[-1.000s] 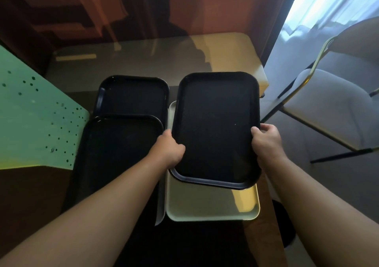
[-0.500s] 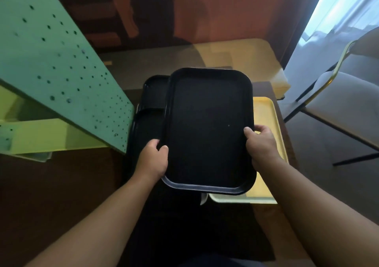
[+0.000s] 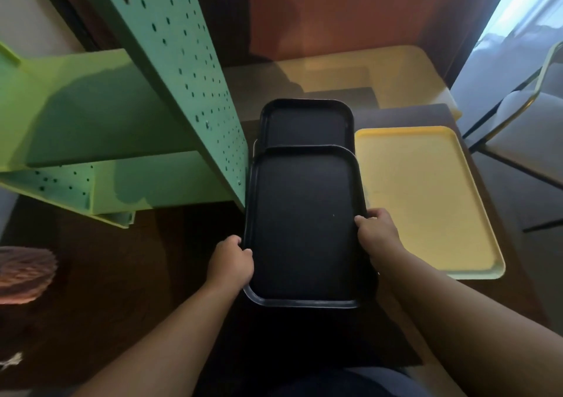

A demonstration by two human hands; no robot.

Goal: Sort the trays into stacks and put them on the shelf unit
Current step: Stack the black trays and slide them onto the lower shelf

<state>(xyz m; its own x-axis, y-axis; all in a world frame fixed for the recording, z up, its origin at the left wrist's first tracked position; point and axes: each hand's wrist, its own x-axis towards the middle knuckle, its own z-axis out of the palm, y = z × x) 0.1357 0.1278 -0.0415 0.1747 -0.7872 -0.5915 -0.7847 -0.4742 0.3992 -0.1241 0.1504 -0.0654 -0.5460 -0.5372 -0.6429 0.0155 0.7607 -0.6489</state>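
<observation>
You are holding a black rectangular plastic tray with rounded corners [image 3: 304,226] by its two long edges: your left hand [image 3: 231,262] is curling around the left rim near the close corner, and your right hand [image 3: 377,235] is clamping the right rim a little farther up. The tray is sitting flat in front of you, overlapping the near end of a second black plastic tray [image 3: 306,122] that is lying beyond it on the dark wooden table [image 3: 106,274]; whether the held tray is resting on anything beneath cannot be told. Just beside it on the right, a pale yellow rectangular tray [image 3: 426,201] is lying flat on the table, its left edge close to your right hand. To your left, the green perforated metal shelf unit [image 3: 170,70] is standing with its slanted side panel reaching down near the held tray's far left corner. A grey chair with a thin metal frame [image 3: 524,113] is standing to the far right.
</observation>
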